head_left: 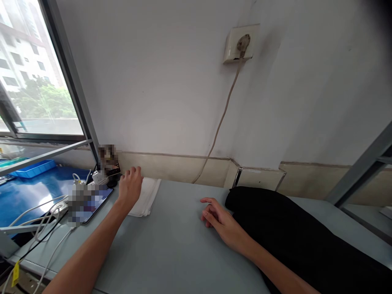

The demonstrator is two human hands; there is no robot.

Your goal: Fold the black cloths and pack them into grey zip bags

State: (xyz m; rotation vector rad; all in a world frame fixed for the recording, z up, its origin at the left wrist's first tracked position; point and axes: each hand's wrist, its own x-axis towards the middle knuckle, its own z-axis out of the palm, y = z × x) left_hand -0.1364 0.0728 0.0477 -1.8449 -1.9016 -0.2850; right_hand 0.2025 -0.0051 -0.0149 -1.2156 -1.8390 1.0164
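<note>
My left hand (131, 185) is at the left edge of a folded white cloth or stack of thin sheets (148, 198); which of the two I cannot tell. Its back faces me, the fingers bent and slightly apart, with nothing visible in them. Whether the fingertips touch the white stack is hidden. Over the middle of the grey table (171, 249) is my right hand (222, 224), loosely curled with the index finger stretched out and nothing held. Right beside it lies a black cloth (300, 232), partly under the right forearm.
A phone (96, 206) lies on the left, partly pixelated, among white cables and a power strip (59, 207). Beyond a grey frame bar stands a blue tray (35, 168). A cord runs from the wall socket (241, 43) down behind the table.
</note>
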